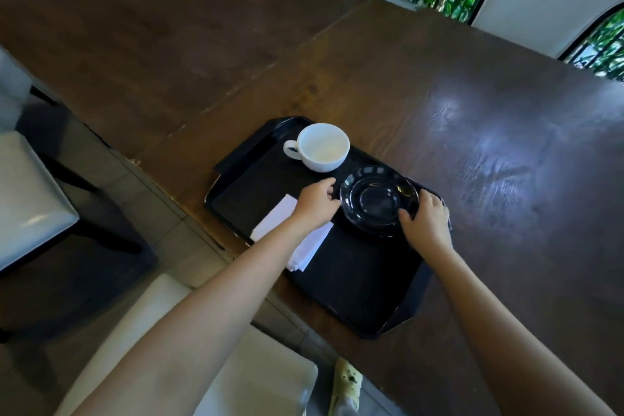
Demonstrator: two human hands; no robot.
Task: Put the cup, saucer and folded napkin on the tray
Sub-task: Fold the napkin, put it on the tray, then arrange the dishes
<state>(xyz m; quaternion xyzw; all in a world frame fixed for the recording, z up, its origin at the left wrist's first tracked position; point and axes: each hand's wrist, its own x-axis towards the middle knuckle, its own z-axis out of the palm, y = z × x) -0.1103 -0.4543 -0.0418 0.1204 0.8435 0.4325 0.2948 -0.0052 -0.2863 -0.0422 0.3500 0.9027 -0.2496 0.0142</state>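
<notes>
A black tray (351,287) lies on the dark wooden table. An empty white cup (324,147) stands upright at the tray's far end, handle to the left. A black glass saucer (378,199) sits on the tray's right side. My left hand (315,201) touches the saucer's left rim. My right hand (427,221) grips its near right rim. A folded white napkin (304,246) lies on the tray's left side, partly hidden under my left wrist.
The wooden table (489,132) stretches far and right of the tray. A white-cushioned chair (30,199) stands at the left, another cushion (270,368) lies below me, and a shoe (346,385) shows on the tiled floor. Windows with greenery are behind.
</notes>
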